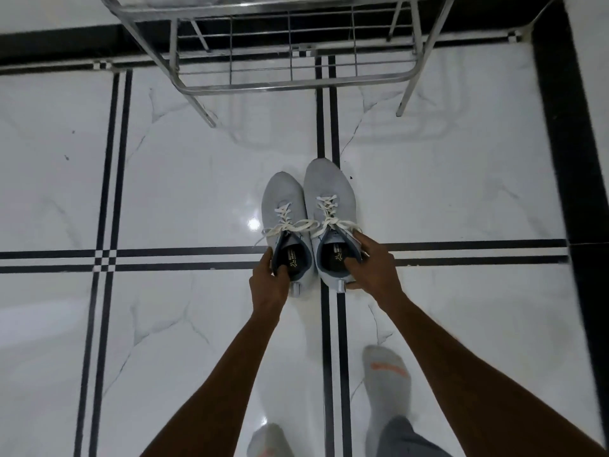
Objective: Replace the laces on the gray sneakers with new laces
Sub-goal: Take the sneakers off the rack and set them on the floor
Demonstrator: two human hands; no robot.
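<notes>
Below the metal rack (290, 61), our left hand (268, 282) grips the left shoe (285, 225) and our right hand (374, 268) grips the right shoe (329, 206), side by side

Two sneakers sit side by side on the floor (164, 192), touching, toes pointing toward the metal rack (290, 70) that stands farther off. The right sneaker (329, 189) reaches a little nearer the rack than the left sneaker (283, 196). The left hand (267, 285) holds the left one's heel, the right hand (372, 268) the right one's collar. Nearest the person, two socked feet (385, 371) stand behind the shoes.
</notes>
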